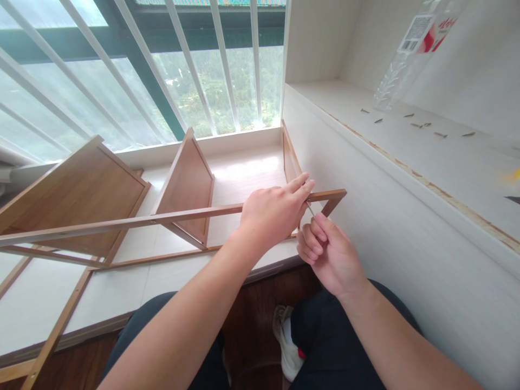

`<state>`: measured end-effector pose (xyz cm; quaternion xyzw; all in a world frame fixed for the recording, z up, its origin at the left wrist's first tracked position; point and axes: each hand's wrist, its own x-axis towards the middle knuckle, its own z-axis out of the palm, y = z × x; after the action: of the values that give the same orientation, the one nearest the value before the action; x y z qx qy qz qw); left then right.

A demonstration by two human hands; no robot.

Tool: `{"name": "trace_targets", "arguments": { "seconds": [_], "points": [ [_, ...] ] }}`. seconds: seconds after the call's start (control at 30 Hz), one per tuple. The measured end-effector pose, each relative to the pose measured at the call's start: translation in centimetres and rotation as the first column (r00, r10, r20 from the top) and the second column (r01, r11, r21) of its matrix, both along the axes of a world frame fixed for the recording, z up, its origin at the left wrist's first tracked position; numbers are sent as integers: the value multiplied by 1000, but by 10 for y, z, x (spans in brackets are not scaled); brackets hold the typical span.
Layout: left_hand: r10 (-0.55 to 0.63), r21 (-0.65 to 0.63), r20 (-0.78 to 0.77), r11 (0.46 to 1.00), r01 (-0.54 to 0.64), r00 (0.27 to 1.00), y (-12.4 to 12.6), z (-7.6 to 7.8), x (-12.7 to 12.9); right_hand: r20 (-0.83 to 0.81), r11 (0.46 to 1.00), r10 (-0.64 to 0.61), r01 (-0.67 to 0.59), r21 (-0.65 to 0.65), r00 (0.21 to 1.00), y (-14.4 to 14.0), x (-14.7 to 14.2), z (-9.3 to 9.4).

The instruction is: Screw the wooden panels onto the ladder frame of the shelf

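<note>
Nearest the camera, at six o'clock, the person's dark-trousered knees (333,336) framed a strip of dark wood floor, with a white shoe (286,346) between them. Just above, the right hand (331,254) was curled with its fingers folded in, pinching a thin metal tool (310,208) between thumb and forefinger, the tool's tip angled toward eleven o'clock and meeting the wooden rail (162,219). The left hand (274,214) lay over that rail at the centre of the view, fingers extended toward two o'clock and closed around the rail beside the tool; the two hands were almost touching. The rail ran from nine o'clock across to a corner joint (335,196) at three o'clock of the hands, part of a light-brown wooden frame lying on the pale window-sill bench (170,276). Beyond the rail, an upright panel (187,187) stood tilted at eleven o'clock, and a larger panel (77,189) leaned at nine o'clock. Another narrow panel (290,157) rested against the white cabinet side (385,227) at one o'clock. On the cabinet's shelf (365,111) at two o'clock, several small screws (422,125) lay scattered near a clear plastic bottle (410,49) that stood tilted. Farthest off, at twelve o'clock, white window bars (219,65) crossed a view of green trees.
</note>
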<state>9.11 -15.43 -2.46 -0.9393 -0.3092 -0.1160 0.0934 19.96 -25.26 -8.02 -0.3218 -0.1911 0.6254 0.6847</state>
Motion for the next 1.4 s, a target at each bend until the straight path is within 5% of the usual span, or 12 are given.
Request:
{"name": "trace_targets", "arguments": {
  "seconds": [0.63,1.4],
  "points": [
    [-4,27,-10,1000,4,1000,0,0,0,409,976,-212,210,51,888,2,8,-2],
    [2,6,-14,1000,-2,1000,1,-1,0,469,989,-139,97,112,872,3,11,-7]
  ]
}}
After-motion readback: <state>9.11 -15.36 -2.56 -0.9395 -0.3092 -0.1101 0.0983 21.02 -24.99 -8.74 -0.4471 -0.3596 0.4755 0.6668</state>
